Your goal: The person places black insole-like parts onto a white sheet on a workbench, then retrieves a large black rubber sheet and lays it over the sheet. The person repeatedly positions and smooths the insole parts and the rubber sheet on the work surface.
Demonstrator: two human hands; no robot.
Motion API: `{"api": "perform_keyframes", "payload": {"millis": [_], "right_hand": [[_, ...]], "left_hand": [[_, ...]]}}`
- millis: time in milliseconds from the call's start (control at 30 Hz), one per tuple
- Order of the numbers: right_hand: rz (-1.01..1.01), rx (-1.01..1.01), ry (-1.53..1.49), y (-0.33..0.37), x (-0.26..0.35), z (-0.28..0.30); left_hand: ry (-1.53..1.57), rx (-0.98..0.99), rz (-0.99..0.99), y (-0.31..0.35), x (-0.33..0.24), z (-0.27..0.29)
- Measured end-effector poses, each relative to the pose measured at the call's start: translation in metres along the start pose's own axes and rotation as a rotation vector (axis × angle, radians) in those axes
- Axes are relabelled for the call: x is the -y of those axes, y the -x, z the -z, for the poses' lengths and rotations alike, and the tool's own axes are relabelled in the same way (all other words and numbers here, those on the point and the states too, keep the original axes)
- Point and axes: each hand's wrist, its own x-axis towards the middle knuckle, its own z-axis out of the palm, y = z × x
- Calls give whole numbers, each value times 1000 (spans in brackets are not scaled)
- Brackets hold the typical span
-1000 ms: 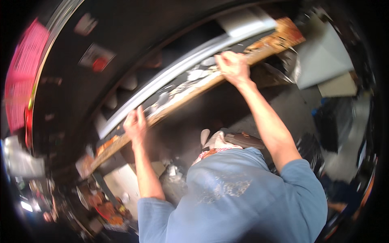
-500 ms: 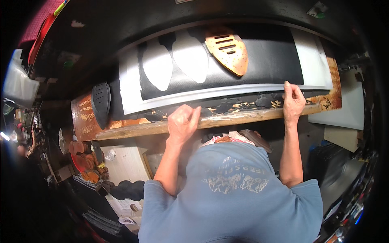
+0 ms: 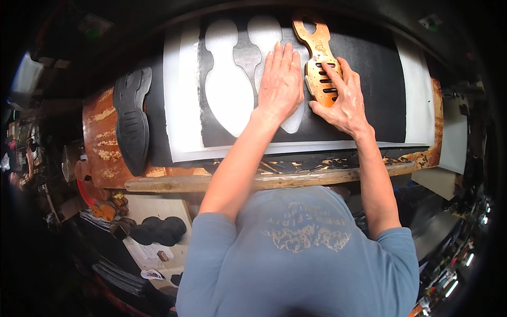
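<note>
A black sheet point(image 3: 377, 100) lies on a white sheet point(image 3: 182, 100) across the bench. Two sole-shaped cutouts show white in it, the left cutout point(image 3: 224, 79) and one partly under my left hand point(image 3: 280, 82). That hand presses flat, fingers stretched out together. To its right, an orange slotted sole-shaped cutting die point(image 3: 318, 45) rests on the black sheet. My right hand point(image 3: 343, 98) holds the die's lower half, its thumb at the near left edge and its fingers over the slots and right side.
Dark sole-shaped pieces point(image 3: 132, 119) lie at the bench's left end. A wooden rail point(image 3: 296, 178) runs along the front edge, with black scraps point(image 3: 317, 165) behind it. A dark overhead beam point(image 3: 174, 11) spans the back. Left below stands a pale board point(image 3: 163, 206) with black pieces.
Both hands have moved forward from the front edge of the sheets. My left hand has opened flat on the black sheet; my right has left the sheet's edge and taken hold of the cutting die.
</note>
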Motion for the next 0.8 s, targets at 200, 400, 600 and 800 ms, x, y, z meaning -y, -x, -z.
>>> {"api": "perform_keyframes", "payload": {"millis": [200,400,600,800], "right_hand": [[-140,64,-509,-4,-23,25],[-220,41,-1105,-1,-44,53],[-393,-138,-1415,29,-37,51],[-432,-162,-1379,38,-37,41]], "left_hand": [[-40,16,-15,8,5,-10],[-58,55,2,4,2,-6],[-30,109,64,0,3,-5],[323,228,65,11,-59,8]]}}
